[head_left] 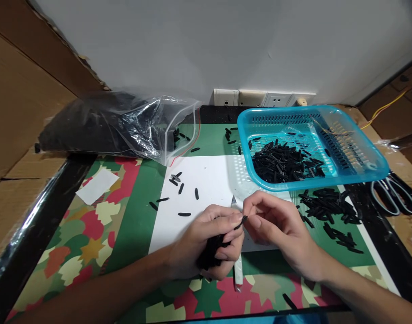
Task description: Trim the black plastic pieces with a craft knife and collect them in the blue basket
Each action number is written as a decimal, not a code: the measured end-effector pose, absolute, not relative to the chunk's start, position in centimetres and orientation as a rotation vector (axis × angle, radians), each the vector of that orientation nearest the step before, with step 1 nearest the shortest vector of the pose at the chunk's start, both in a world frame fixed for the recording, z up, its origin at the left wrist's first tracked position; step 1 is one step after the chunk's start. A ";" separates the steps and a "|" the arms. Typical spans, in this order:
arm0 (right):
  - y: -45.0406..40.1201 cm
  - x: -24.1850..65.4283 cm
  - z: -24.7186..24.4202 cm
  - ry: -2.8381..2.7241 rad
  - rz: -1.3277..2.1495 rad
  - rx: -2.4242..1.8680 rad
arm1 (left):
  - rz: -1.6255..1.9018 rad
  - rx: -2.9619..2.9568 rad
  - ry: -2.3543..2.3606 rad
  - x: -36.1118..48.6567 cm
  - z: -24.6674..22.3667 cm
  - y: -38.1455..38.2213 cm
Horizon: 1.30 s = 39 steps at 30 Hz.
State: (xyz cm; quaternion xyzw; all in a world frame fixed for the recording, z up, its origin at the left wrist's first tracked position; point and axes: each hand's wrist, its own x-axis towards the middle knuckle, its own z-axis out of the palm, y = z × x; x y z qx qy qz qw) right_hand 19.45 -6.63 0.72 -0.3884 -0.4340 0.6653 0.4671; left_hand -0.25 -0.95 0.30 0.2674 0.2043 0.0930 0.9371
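My left hand [222, 234] is closed around a bunch of small black strips [208, 254]. Between its thumb and forefinger one black strip [240, 222] sticks out. At that strip's tip, the thumb and forefinger of my right hand [270, 220] are pinched together; the strip's far end meets them. Beneath both hands lies a white, knife-like tool [238, 272] with a pointed grey tip, partly hidden. Loose black strips [184, 214] are scattered on the white sheet [209, 175] left of my hands. A pile of similar pieces [330, 206] lies to the right.
A blue plastic basket [314, 182] with black strips stands behind my right hand. A zip bag of black material [118, 126] lies at the back left. Scissors [393, 198] rest at the right edge. A paper scrap [97, 186] lies at left, and sockets [276, 99] line the wall.
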 end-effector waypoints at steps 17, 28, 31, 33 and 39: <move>-6.6 21.1 0.1 -1.843 0.579 -1.000 | 0.291 0.419 0.403 -0.3 -0.2 -1.0; -6.4 19.8 -2.2 -2.118 0.459 -1.112 | 0.037 0.574 0.218 -0.6 0.9 -1.9; -6.2 19.8 -1.7 -2.152 0.461 -1.062 | 0.035 0.520 0.228 -0.6 1.0 -1.9; -6.2 20.0 -1.4 -2.142 0.469 -1.021 | 0.063 0.472 0.268 -0.6 0.8 -1.8; -6.5 20.5 -0.6 -1.939 0.475 -0.919 | 0.100 0.474 0.394 -0.4 0.2 -2.0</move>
